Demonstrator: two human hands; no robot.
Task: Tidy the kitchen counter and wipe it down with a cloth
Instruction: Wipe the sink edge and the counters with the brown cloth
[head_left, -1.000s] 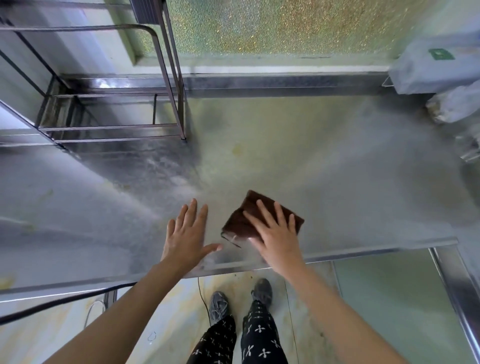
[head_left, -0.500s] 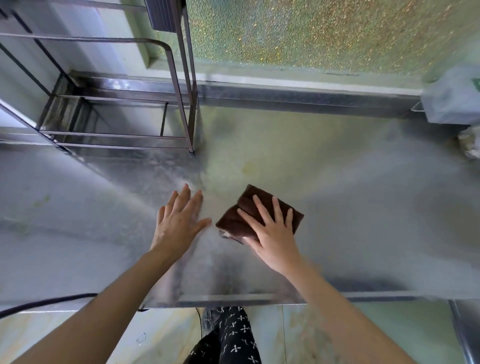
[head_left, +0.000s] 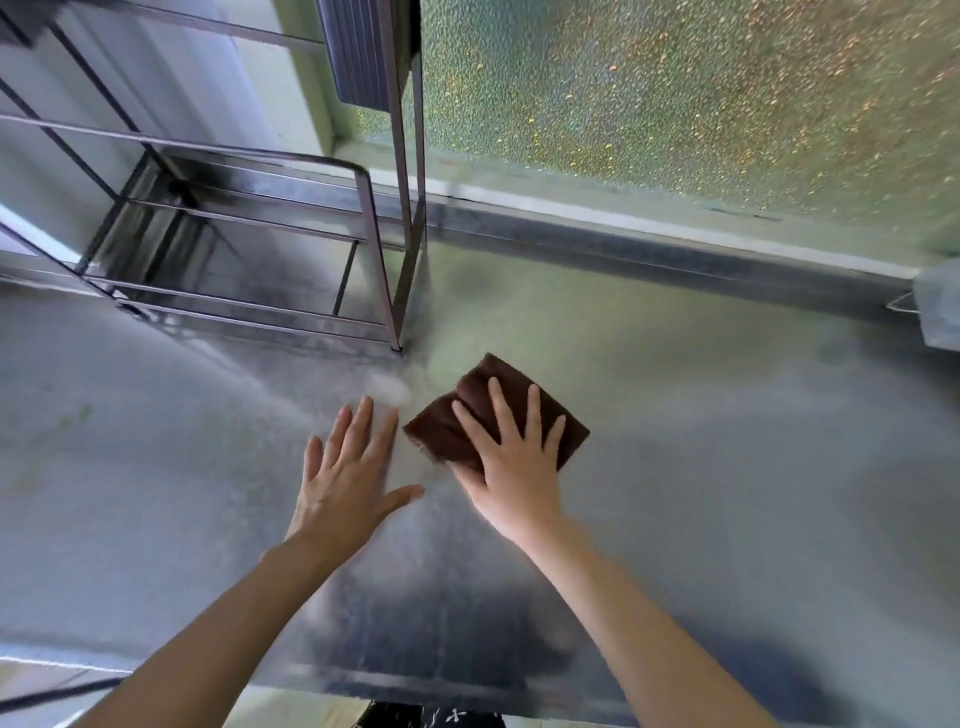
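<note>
A folded dark brown cloth (head_left: 441, 431) lies flat on the stainless steel counter (head_left: 701, 467), near its middle. My right hand (head_left: 511, 465) presses down on the cloth with straight, spread fingers and covers its near half. Just left of the cloth, my left hand (head_left: 345, 480) rests flat on the bare steel, fingers straight and thumb out, holding nothing. A pale smear shows on the counter just beyond my left fingertips.
An empty metal wire rack (head_left: 249, 260) stands on the counter at the back left, its near leg close to the cloth. A textured glass pane (head_left: 675, 104) backs the counter. A plastic-wrapped item (head_left: 937, 306) sits at the far right edge.
Both hands and the cloth have slid away from the counter's front edge toward the back, closer to the rack leg. The view has shifted forward with them.
</note>
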